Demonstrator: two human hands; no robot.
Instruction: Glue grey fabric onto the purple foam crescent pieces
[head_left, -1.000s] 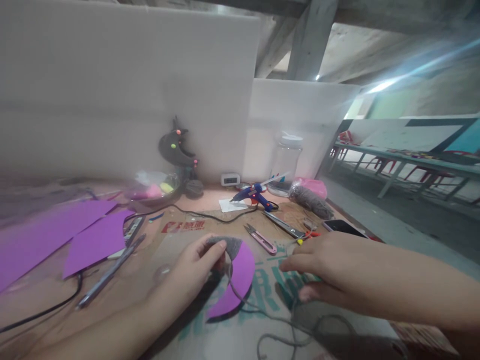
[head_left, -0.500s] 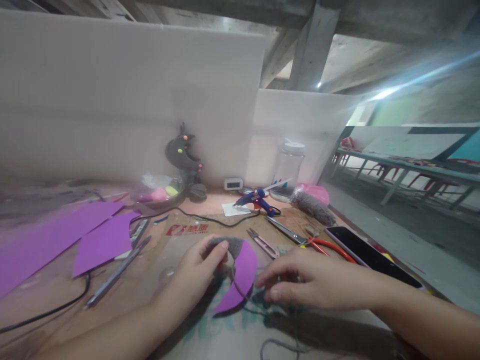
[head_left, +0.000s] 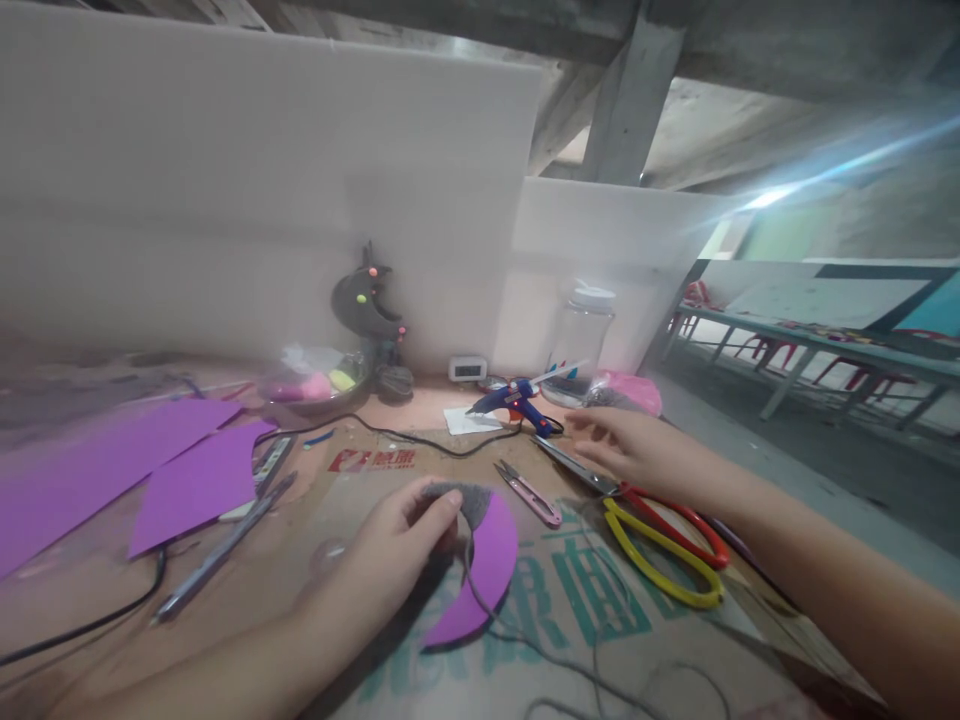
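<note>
My left hand pinches the upper end of a purple foam crescent, which is partly wrapped in grey yarn and lies on printed cardboard. A strand of the yarn trails off toward the near edge. My right hand is stretched forward with fingers apart, holding nothing, just short of the blue glue gun and above the blades of the red and yellow scissors. Small pink thread snips lie between my two hands.
Purple foam sheets and a metal tool lie at the left, with a black cable running across. A bowl of bits, a dark crescent figure, a clear jar and a pink bag stand along the white back boards.
My right hand has lifted from beside the crescent and reached forward to the right, toward the glue gun, uncovering the scissors. My left hand has kept its pinch on the crescent.
</note>
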